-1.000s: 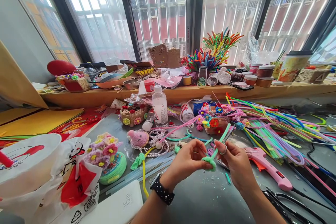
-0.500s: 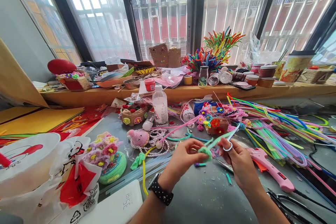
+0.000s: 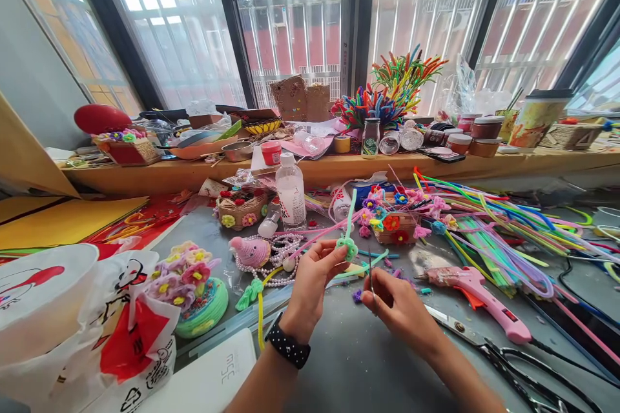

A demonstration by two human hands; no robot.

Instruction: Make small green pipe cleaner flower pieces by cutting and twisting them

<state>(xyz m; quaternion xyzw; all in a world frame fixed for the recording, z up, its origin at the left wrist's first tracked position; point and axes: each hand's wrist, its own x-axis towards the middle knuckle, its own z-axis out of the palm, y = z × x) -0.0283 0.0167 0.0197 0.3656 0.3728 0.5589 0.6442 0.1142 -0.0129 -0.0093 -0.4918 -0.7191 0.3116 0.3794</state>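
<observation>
Between the thumb and fingers of my left hand (image 3: 314,277) is a small green fuzzy flower (image 3: 347,247), a light green stem standing up from it. My right hand (image 3: 392,300) grips small scissors (image 3: 371,277), blades pointing up, just right of the flower and apart from it. A black dotted watch band is on my left wrist. Beyond the hands, light green and yellow fuzzy strips (image 3: 363,266) lie on the grey table (image 3: 349,361), with small purple and teal scraps near my right hand.
A pink glue gun (image 3: 484,297) and large black-handled scissors (image 3: 479,337) lie at right. Behind are a clear bottle (image 3: 291,193), a flower basket (image 3: 394,224) and many coloured strips (image 3: 504,251). A flower pot (image 3: 203,306) and white tub (image 3: 43,297) stand at left.
The green flower has moved left and up with my left hand, its stem now upright. My right hand has moved left and lower, turning the small scissors upright, away from the green stem.
</observation>
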